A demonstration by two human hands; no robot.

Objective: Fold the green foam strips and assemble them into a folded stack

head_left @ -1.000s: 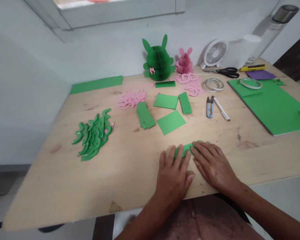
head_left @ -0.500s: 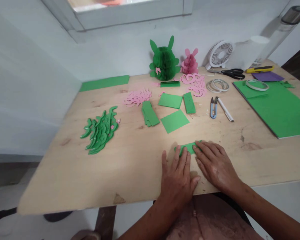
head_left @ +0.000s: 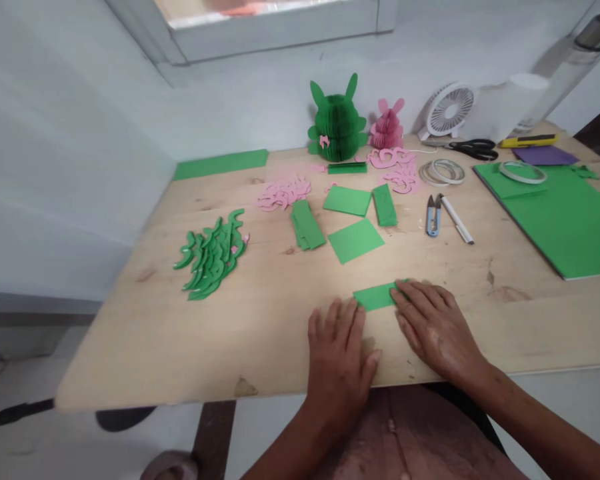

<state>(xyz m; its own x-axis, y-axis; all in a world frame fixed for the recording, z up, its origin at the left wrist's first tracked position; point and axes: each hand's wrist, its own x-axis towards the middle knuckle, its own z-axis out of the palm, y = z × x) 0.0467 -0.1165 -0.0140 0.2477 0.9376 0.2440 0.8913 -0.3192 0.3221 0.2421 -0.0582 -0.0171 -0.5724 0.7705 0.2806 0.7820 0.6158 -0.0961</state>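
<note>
Green paper (head_left: 374, 296) | under right grip (head_left: 433, 329) fingertips (flat, open) | left grip (head_left: 337, 350) beside, open

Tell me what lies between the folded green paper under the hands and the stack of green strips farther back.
In the head view, a loose green paper square lies between the folded green paper and the green strip stack; the rest is bare table.

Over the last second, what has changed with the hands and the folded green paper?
The left hand slid back toward the table edge, off the small green paper, uncovering more of it. The right hand still presses flat on the paper's right end. The paper stayed flat on the table; nothing else visibly moved.
</note>
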